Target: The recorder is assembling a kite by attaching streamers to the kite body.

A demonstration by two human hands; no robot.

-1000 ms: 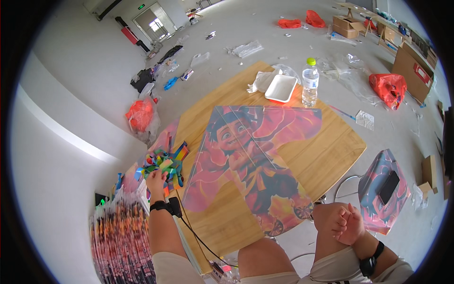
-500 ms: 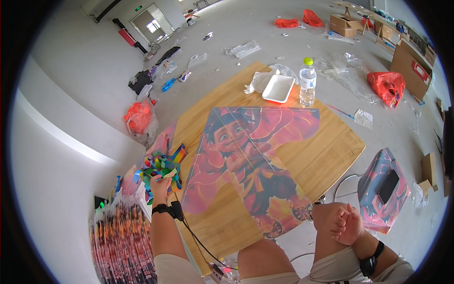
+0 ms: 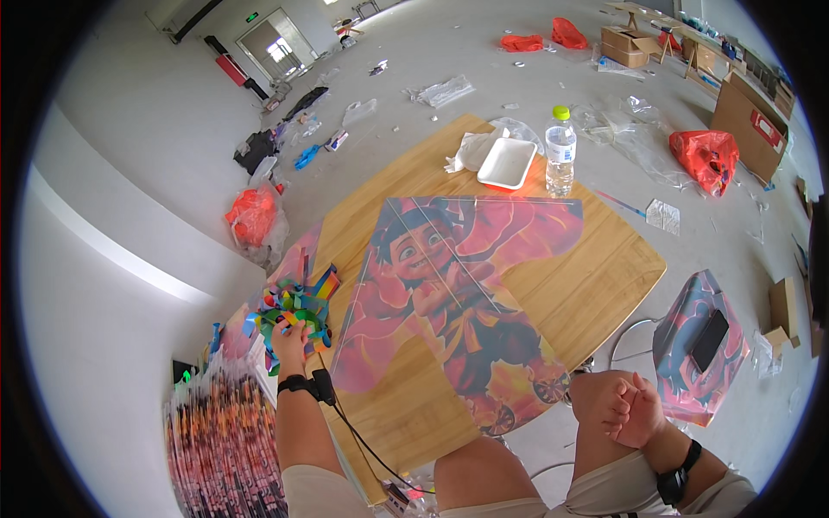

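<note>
My left hand [image 3: 290, 344] is at a tangled pile of rainbow-coloured ribbons [image 3: 298, 302] on the table's left side, its curled fingers closed on the ribbons; the fingertips are partly hidden among them. To its right a large cut-out printed kite [image 3: 458, 302] lies flat, showing a cartoon figure in red, pink and black, with thin pale rods crossing its upper part. My right hand [image 3: 635, 413] rests above my right knee, palm turned up, fingers loosely bent and apart, holding nothing.
Beyond the kite stand a white tray [image 3: 508, 164], crumpled tissue and a water bottle [image 3: 560, 154] on the wooden table [image 3: 604, 250]. A black phone [image 3: 710, 341] lies on a printed stool at right. Stacked printed kites [image 3: 224, 440] stand at lower left. Bags and cartons litter the floor.
My left hand has shifted slightly within the ribbons, and a pale yellow strip by its fingers no longer shows. My right hand stays put.
</note>
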